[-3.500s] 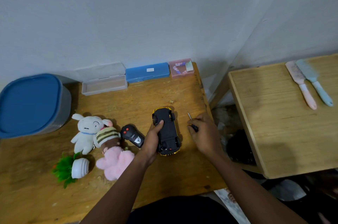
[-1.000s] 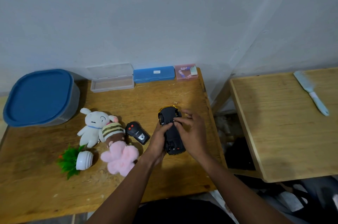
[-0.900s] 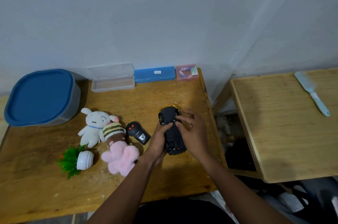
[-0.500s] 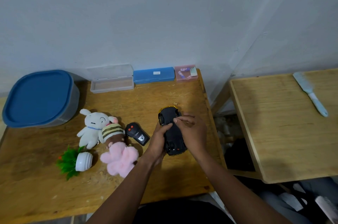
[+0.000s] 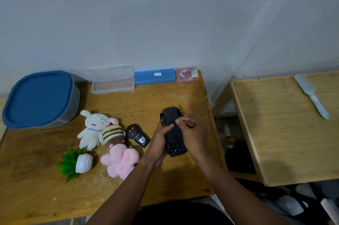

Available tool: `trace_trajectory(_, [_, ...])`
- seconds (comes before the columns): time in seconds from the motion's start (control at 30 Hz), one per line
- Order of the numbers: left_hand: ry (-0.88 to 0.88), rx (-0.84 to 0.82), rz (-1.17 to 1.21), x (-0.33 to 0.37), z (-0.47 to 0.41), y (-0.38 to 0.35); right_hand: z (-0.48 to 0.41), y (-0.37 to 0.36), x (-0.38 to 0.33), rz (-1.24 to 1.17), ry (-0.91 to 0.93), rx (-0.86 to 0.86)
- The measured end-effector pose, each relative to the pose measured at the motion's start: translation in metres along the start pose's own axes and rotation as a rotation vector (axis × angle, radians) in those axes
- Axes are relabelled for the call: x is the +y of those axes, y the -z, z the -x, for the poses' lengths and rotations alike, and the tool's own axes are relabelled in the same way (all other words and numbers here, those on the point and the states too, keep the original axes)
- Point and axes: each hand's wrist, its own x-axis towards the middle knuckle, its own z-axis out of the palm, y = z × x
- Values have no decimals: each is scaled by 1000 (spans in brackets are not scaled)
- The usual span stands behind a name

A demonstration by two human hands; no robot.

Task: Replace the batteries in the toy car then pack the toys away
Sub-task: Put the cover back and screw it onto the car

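Note:
The toy car point(image 5: 171, 116) lies upside down on the wooden table point(image 5: 36, 193), black underside up with a yellow edge showing. My left hand point(image 5: 160, 140) grips its left side. My right hand point(image 5: 193, 134) covers its right side, with fingers pinched on the middle of the underside. What the fingers pinch is hidden. A black remote control point(image 5: 138, 135) with two red buttons lies just left of my left hand. A white bunny plush point(image 5: 92, 127), a striped brown plush point(image 5: 111, 133) and a pink fluffy plush point(image 5: 120, 160) lie further left.
A grey bin with a blue lid point(image 5: 38, 98) stands at the back left. A clear case point(image 5: 112, 82), a blue case point(image 5: 155, 76) and a pink box point(image 5: 187, 76) line the wall. A small potted plant point(image 5: 75, 164) lies tipped over. A second table point(image 5: 286, 129) at the right holds a blue brush point(image 5: 311, 94).
3.5 s ago my right hand held a small screwdriver beside the car; it is now on the car's underside. Over the last second both hands stay on the car, fingers shifting slightly.

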Motion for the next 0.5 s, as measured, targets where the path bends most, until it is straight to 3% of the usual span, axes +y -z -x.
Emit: trace_trajectory(0.5, [109,22,71,3,-4,-1,-6,2,5,47,-92,-10])
